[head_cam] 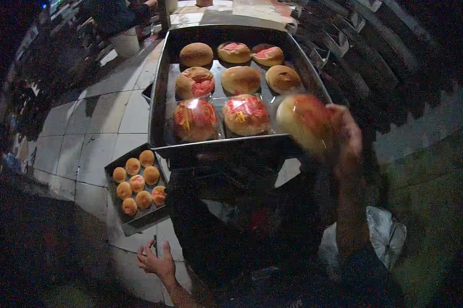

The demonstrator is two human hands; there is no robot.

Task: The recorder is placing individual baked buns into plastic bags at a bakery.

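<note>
A dark metal baking tray (220, 143) stands before me, holding several round bread buns. Two buns in clear printed plastic bags, a left one (196, 120) and a middle one (246, 115), lie in its near row. Behind them are bare buns, some plain (240, 79) and some with pink topping (195, 82). At the tray's near right corner my right hand (345, 129) grips a pink-and-cream bun (304, 119), blurred; it looks wrapped. My left hand (156, 261) is apart from everything at the lower left, fingers spread and empty, above the tiled floor.
A second, smaller-looking tray (139, 227) of bare buns rests on the white floor tiles (96, 150) at the left. A pale bucket (125, 42) stands beyond, near a person partly seen at the upper left. Dark racks (366, 50) line the right. A clear plastic bag (385, 235) lies lower right.
</note>
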